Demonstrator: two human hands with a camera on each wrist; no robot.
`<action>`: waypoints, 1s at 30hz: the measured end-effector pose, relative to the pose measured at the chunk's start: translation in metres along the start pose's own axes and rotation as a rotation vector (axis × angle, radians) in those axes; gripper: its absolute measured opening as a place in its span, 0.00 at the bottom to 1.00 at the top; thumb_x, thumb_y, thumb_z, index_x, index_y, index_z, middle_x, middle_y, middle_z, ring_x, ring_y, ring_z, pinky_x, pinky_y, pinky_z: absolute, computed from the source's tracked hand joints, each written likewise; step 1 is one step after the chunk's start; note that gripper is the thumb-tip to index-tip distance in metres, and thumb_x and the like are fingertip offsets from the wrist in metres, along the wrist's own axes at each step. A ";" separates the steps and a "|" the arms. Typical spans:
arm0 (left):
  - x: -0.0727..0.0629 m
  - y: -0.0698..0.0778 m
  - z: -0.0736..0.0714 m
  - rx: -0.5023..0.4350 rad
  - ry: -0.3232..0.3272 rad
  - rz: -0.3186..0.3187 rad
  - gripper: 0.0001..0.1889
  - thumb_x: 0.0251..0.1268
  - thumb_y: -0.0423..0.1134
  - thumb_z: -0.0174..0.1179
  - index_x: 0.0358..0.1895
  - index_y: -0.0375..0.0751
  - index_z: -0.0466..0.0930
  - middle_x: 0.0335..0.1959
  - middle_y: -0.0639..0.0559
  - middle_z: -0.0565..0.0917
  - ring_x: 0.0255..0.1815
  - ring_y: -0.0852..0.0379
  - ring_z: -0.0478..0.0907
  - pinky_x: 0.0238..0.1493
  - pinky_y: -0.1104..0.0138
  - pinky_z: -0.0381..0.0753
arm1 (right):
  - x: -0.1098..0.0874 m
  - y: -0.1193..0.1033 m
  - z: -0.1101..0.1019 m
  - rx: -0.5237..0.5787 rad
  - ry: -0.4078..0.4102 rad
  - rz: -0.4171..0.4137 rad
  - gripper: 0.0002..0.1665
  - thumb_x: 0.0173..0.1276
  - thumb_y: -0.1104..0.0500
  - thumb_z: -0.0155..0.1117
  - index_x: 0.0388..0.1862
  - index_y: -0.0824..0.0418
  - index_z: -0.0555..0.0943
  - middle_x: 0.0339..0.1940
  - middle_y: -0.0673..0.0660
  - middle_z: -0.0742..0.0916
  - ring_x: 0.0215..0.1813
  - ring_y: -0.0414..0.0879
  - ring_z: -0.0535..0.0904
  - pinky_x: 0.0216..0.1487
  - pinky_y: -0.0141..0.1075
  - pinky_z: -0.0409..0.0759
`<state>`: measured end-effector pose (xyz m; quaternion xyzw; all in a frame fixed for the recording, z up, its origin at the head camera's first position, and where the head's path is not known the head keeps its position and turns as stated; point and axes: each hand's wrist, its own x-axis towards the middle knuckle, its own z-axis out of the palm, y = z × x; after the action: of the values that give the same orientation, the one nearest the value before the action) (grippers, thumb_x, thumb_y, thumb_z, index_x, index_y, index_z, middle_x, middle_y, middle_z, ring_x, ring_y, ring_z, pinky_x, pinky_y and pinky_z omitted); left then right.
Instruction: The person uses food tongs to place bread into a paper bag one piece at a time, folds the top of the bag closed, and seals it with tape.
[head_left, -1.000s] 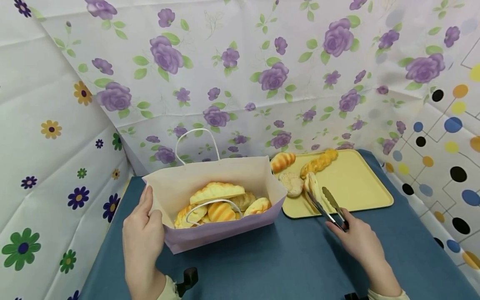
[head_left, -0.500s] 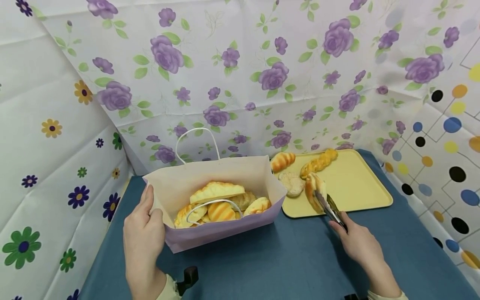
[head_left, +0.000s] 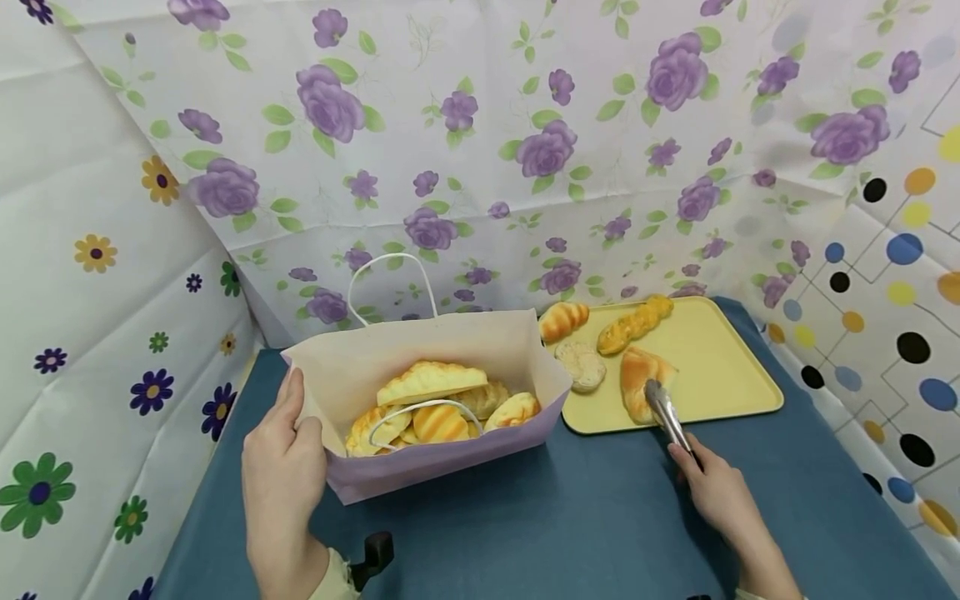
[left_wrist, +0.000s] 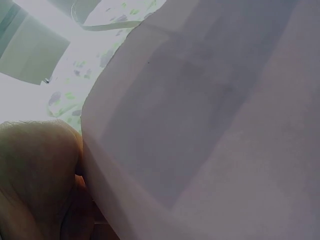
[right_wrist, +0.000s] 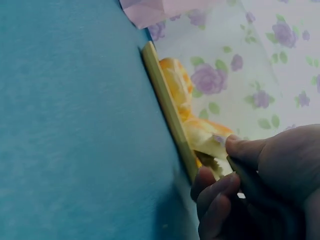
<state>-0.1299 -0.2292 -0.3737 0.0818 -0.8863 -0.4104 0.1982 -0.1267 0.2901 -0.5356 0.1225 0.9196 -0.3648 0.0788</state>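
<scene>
In the head view, my left hand (head_left: pixel 283 479) grips the left edge of a lilac paper bag (head_left: pixel 442 471), which stands open at the top. Several bread pieces (head_left: pixel 431 383) fill it. My right hand (head_left: pixel 716 487) holds a pair of tongs (head_left: pixel 667 412) by the handles. The tips of the tongs are at a golden triangular bread (head_left: pixel 637 379) near the front of a yellow tray (head_left: pixel 727 367). The right wrist view shows thumb and fingers around the dark tong handle (right_wrist: pixel 255 185), with the bread (right_wrist: pixel 205 137) just beyond. Bag wall (left_wrist: pixel 210 125) fills most of the left wrist view.
Further back on the tray lie a twisted bread (head_left: pixel 636 323) and a round pale bun (head_left: pixel 581 367). A striped roll (head_left: pixel 564 321) sits at its left end, beside the bag. Blue cloth (head_left: pixel 555 533) covers the table, and flowered sheets (head_left: pixel 495 150) hang behind.
The tongs have gone from spread around the triangular bread to drawn together at it. That bread has turned from on edge to showing its golden top. The left hand stays at the bag.
</scene>
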 end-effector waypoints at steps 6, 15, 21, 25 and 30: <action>-0.002 -0.002 0.000 0.018 -0.009 -0.006 0.29 0.81 0.35 0.40 0.82 0.42 0.65 0.81 0.54 0.67 0.27 0.48 0.72 0.15 0.62 0.61 | -0.002 0.006 0.004 0.100 0.013 0.045 0.39 0.83 0.28 0.43 0.59 0.61 0.79 0.33 0.54 0.84 0.29 0.51 0.77 0.27 0.42 0.72; -0.004 0.000 0.000 0.017 0.013 -0.006 0.29 0.81 0.35 0.41 0.81 0.44 0.66 0.80 0.57 0.68 0.23 0.49 0.67 0.14 0.62 0.61 | -0.008 0.003 0.000 0.130 0.029 0.066 0.44 0.82 0.26 0.42 0.72 0.59 0.74 0.35 0.55 0.85 0.29 0.52 0.78 0.26 0.42 0.72; -0.001 0.000 0.000 0.009 0.017 0.010 0.28 0.81 0.35 0.41 0.81 0.42 0.67 0.80 0.54 0.68 0.22 0.51 0.67 0.13 0.63 0.60 | -0.013 -0.005 -0.006 0.189 0.051 0.059 0.45 0.81 0.25 0.43 0.75 0.58 0.73 0.37 0.58 0.84 0.28 0.53 0.77 0.26 0.43 0.72; 0.000 0.000 0.000 0.018 0.015 0.012 0.28 0.81 0.35 0.41 0.81 0.43 0.67 0.80 0.55 0.68 0.17 0.52 0.64 0.13 0.63 0.60 | -0.017 -0.013 -0.013 0.235 0.033 0.043 0.49 0.80 0.25 0.44 0.84 0.57 0.65 0.39 0.60 0.84 0.27 0.53 0.76 0.26 0.43 0.73; 0.000 0.001 -0.001 0.020 0.002 0.002 0.28 0.82 0.36 0.40 0.81 0.44 0.66 0.80 0.57 0.68 0.14 0.52 0.63 0.12 0.63 0.60 | -0.020 -0.028 -0.026 0.226 0.051 -0.028 0.50 0.81 0.25 0.44 0.86 0.57 0.64 0.41 0.63 0.84 0.28 0.53 0.78 0.26 0.43 0.74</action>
<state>-0.1297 -0.2288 -0.3723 0.0831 -0.8904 -0.4010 0.1987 -0.1172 0.2846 -0.4942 0.1270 0.8760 -0.4640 0.0361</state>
